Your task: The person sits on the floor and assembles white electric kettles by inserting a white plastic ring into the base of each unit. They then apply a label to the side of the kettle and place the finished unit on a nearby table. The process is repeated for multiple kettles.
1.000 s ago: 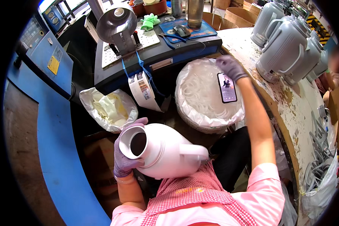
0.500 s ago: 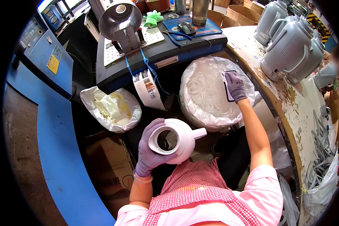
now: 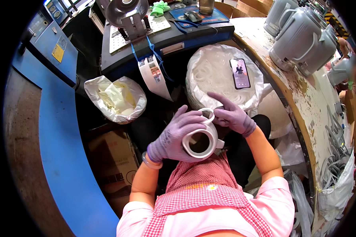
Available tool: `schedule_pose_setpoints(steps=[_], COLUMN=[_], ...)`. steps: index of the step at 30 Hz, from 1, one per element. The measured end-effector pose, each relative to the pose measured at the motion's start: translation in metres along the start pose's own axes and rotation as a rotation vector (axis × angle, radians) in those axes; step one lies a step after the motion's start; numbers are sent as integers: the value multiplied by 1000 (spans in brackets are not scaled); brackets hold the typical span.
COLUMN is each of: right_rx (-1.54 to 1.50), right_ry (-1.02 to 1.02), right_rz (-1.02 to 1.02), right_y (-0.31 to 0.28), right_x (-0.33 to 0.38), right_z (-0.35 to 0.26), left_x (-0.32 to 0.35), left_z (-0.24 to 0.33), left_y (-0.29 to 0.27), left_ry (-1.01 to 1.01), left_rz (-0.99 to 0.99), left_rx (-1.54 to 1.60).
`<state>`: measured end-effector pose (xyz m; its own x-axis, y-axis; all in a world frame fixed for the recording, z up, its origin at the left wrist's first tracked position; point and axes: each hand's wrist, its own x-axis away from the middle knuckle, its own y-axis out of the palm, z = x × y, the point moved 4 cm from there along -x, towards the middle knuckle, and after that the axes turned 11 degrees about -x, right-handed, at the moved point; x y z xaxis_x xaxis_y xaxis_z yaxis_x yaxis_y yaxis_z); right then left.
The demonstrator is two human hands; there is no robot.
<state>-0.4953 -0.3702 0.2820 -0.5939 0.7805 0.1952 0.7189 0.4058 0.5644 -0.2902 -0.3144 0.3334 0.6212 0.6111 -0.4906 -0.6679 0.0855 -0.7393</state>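
Observation:
I hold a white plastic kettle body [image 3: 201,142] upright in my lap, its round opening facing up at me. My left hand [image 3: 176,136], in a purple glove, wraps around its left side. My right hand [image 3: 231,114], also in a purple glove, rests on the far right of the kettle by its handle, fingers spread. A phone [image 3: 240,73] lies on top of a large clear bag of white rings [image 3: 209,75] just beyond my hands.
A curved worn table [image 3: 304,102] on the right carries several grey kettle bodies [image 3: 300,39]. A dark machine bench [image 3: 162,39] with a metal fixture [image 3: 126,12] stands ahead. A bag-lined bin of scraps [image 3: 114,98] and a cardboard box [image 3: 114,158] sit at my left, beside a blue machine panel [image 3: 51,130].
My right hand left the phone on the bag and came back onto the kettle. The kettle turned from lying sideways to upright with its opening facing up.

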Motion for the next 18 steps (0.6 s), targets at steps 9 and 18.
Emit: schedule_pose_setpoints(steps=[9, 18], right_rx=[1155, 1003], right_ry=[-878, -591], right_rz=[-183, -360], right_y=[59, 102], right_x=[78, 52], right_z=[-55, -48], left_x=[6, 3], left_z=[14, 26], left_y=[-7, 7], left_ry=[-143, -183], left_rz=[225, 464], left_rx=[-114, -407])
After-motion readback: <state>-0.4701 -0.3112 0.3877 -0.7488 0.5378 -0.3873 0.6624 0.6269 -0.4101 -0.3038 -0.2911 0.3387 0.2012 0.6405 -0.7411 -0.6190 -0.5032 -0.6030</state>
